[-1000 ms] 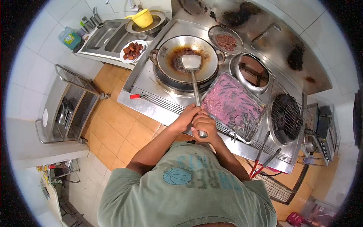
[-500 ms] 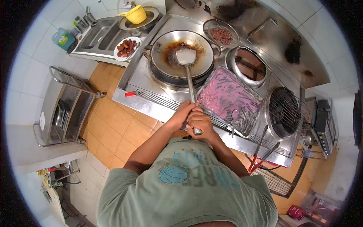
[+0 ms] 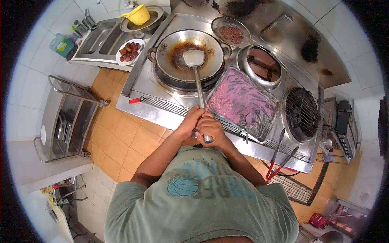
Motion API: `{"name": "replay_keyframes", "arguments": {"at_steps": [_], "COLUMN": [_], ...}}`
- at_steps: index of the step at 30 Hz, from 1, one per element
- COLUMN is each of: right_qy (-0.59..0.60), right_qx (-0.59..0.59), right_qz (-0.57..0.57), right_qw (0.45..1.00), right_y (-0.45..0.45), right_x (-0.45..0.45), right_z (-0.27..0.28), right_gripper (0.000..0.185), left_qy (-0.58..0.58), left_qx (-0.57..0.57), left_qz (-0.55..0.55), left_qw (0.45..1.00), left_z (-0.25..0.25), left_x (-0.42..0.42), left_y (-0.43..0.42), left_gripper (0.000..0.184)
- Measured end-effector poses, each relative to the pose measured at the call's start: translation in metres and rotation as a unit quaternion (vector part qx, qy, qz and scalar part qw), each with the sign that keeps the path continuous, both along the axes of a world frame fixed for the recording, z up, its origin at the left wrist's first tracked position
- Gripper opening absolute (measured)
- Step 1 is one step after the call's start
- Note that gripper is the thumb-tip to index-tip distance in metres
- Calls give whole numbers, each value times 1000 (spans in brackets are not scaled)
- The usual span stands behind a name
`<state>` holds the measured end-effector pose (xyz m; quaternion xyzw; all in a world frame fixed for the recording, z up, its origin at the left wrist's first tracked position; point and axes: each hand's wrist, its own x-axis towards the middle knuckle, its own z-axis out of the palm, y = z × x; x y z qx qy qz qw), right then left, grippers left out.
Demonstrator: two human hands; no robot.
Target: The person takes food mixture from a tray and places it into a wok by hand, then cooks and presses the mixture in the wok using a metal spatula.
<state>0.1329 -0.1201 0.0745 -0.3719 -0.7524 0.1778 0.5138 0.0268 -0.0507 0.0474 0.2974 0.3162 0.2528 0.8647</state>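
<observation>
Both my hands are closed around the long handle of a wok spatula (image 3: 199, 87). My left hand (image 3: 192, 121) grips from the left, and my right hand (image 3: 211, 130) wraps the handle close to its butt end. The spatula's wide blade rests or hovers over the middle of a wok (image 3: 167, 65); whether it touches the metal I cannot tell. Brown, oily residue (image 3: 175, 49) stains the inside of the wok, which sits on a burner ring. Right of the handle is a metal tray (image 3: 265, 140) of pink-purple minced or mashed food (image 3: 237, 97).
A strainer (image 3: 248, 40) with browned bits lies behind the tray, beside a round steel pot (image 3: 276, 84). Red-handled tongs (image 3: 279, 156) overhang the right front edge near a grill rack (image 3: 306, 105). At left are a plate of browned chunks (image 3: 129, 52), a sink (image 3: 95, 39) and a trolley (image 3: 67, 121).
The whole view has shifted slightly, so the stove and its contents appear a little farther left and higher. Both hands keep the same grip, and the spatula blade stays over the wok's middle.
</observation>
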Motion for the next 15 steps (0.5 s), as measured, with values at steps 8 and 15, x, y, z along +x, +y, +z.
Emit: {"name": "replay_keyframes", "arguments": {"at_steps": [8,15], "right_qy": [-3,-10], "right_qx": [-7,-3], "right_qz": [2,2], "right_qw": [1000,1000], "right_y": [0,-1], "right_x": [-3,-2], "right_z": [3,3], "right_gripper": [21,21], "left_qy": [-7,-17], "left_qx": [-2,-18], "left_qz": [-7,-5], "left_qw": [1000,1000], "left_z": [-4,0], "left_x": [-3,-3], "left_y": [0,-2], "left_gripper": [25,25]}}
